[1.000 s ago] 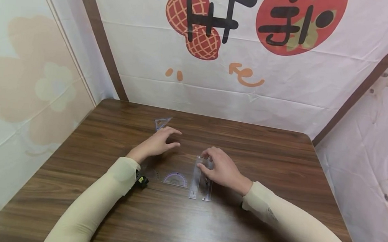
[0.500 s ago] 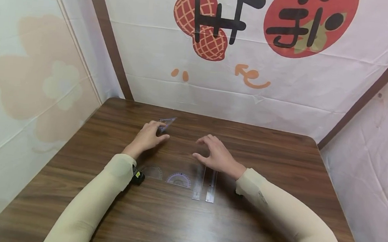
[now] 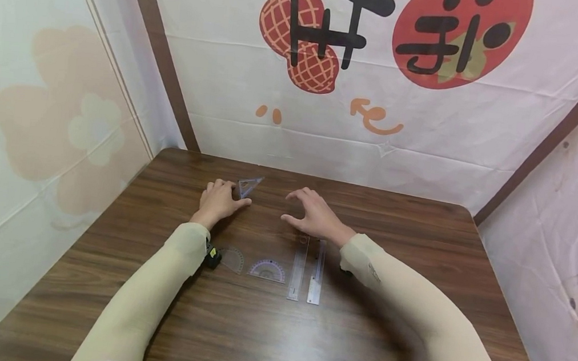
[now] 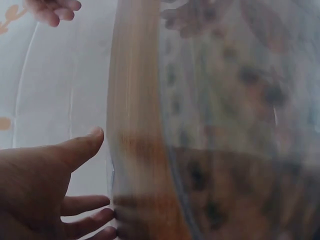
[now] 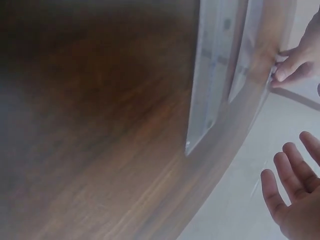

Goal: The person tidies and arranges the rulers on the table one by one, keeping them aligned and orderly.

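Note:
In the head view, a clear blue-edged set square (image 3: 249,187) lies near the back of the table. My left hand (image 3: 219,202) is just left of it, fingertips close to its left corner and thumb stretched below; whether they touch cannot be told. My right hand (image 3: 317,214) is held with fingers spread and loosely bent, holding nothing, behind two clear rulers. The left ruler (image 3: 298,273) and the right ruler (image 3: 316,277) lie side by side. Left of them are a purple-marked protractor (image 3: 268,270) and a fainter clear protractor (image 3: 232,260), partly beside the left wrist's camera.
The dark wooden table (image 3: 234,336) has rounded back corners. A printed white cloth (image 3: 322,149) hangs behind it, with cloth walls at both sides. In the left wrist view, a blurred clear protractor (image 4: 175,165) fills the near right.
My right hand has moved back from over the rulers, leaving more of them uncovered. My left hand has shifted left, to beside the set square. The head view has turned slightly.

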Demonstrator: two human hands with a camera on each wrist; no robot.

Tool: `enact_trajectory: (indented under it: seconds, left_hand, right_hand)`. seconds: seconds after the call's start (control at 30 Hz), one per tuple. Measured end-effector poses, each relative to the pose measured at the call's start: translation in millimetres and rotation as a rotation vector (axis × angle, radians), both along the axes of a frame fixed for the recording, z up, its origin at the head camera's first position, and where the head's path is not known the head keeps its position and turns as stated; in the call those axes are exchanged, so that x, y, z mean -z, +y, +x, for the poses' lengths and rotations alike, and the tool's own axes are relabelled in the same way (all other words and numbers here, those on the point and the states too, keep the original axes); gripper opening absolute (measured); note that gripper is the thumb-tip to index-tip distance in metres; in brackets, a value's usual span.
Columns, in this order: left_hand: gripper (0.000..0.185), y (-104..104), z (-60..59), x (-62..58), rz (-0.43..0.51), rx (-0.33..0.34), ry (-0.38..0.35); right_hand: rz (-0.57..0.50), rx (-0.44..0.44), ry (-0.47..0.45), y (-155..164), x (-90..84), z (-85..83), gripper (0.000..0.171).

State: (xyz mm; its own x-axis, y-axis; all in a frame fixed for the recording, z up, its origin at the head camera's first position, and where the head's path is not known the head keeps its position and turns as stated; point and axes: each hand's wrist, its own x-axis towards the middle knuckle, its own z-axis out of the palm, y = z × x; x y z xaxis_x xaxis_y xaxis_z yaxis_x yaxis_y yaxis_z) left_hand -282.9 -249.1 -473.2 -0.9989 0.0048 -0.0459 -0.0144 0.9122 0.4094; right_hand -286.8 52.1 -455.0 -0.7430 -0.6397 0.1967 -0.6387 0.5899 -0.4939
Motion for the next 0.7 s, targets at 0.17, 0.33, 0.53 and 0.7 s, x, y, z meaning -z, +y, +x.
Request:
enact_trajectory:
  seconds: [0.17,0.33,0.53,0.7]
  left_hand:
    - [0.078,-1.1,-1.8,-2.8,-0.007,0.006,-0.028]
    - [0.073,-4.7,-2.0,-6.3,0.021,0.027,-0.058]
    - [0.069,-7.6,-2.0,-11.3,0.027,0.056,-0.069]
    - [0.068,-7.2,-4.9,-15.5,0.015,0.058,-0.078]
  right_hand:
    - [0.006,0.012,-0.012,-4.6,3.4,-11.7,0.059]
    - [0.022,0.023,-0.017,-10.1,4.4,-21.8,0.058]
    - [0.039,0.026,-0.039,-17.7,3.5,-31.6,0.058]
    - [0.072,0.031,-0.069,-25.1,2.4,-40.0,0.059]
